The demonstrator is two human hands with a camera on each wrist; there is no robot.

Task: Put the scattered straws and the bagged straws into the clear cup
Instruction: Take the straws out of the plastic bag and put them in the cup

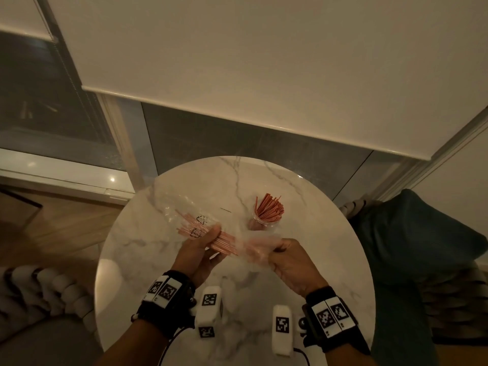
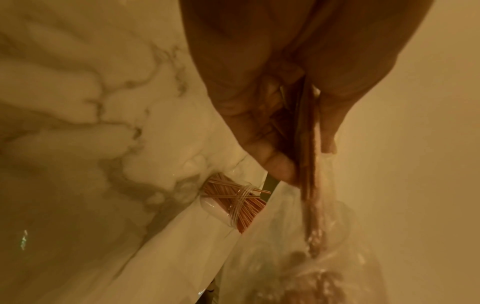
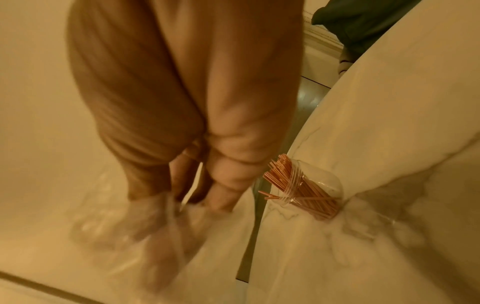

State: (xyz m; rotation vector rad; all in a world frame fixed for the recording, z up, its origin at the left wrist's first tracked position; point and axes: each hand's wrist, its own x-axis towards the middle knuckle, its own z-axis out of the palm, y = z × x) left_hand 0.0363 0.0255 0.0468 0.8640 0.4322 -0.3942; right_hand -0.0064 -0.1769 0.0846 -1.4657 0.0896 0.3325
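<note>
A clear cup [image 1: 260, 222] [image 2: 221, 207] [image 3: 314, 195] stands on the round marble table [image 1: 330, 260], holding several orange straws [image 1: 269, 208] that fan out of its mouth. Above the table's middle my left hand [image 1: 203, 243] [image 2: 280, 131] grips a bundle of orange straws [image 1: 224, 243] [image 2: 309, 164] still partly inside a clear plastic bag [image 1: 184, 215] [image 2: 298, 257]. My right hand [image 1: 285, 254] [image 3: 207, 164] pinches the other end of that bag [image 3: 145, 222], to the right of the bundle. The bag is blurred in both wrist views.
Two white marker blocks [image 1: 208, 310] [image 1: 282, 328] hang below my wrists, near the table's front edge. A dark green cushion [image 1: 412, 247] lies right of the table. A white knitted pile [image 1: 45, 289] sits at the left. A window blind [image 1: 264, 62] hangs behind.
</note>
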